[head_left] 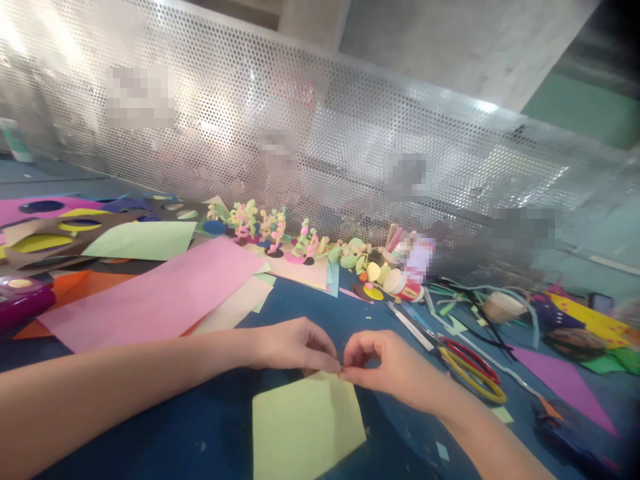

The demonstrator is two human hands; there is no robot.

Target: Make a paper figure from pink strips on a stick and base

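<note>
My left hand (300, 343) and my right hand (377, 360) meet over the blue table, fingertips pinched close together. Whatever sits between the fingertips is too small to make out. Just under them lies a pale yellow-green sheet of paper (307, 427), its upper edge at the fingertips of both hands. To the right of my right hand are scissors with red handles (473, 360) and yellow handles (473, 377). A large pink sheet (165, 293) lies beyond my left forearm.
Small paper figures (275, 233) stand in a row near the perforated metal screen (320, 133). A magenta punch-like tool (23, 303) is at the left. Cut paper with round holes (75, 227) is piled behind it. A purple sheet (565, 387) and a dark blue tool (575, 433) lie right.
</note>
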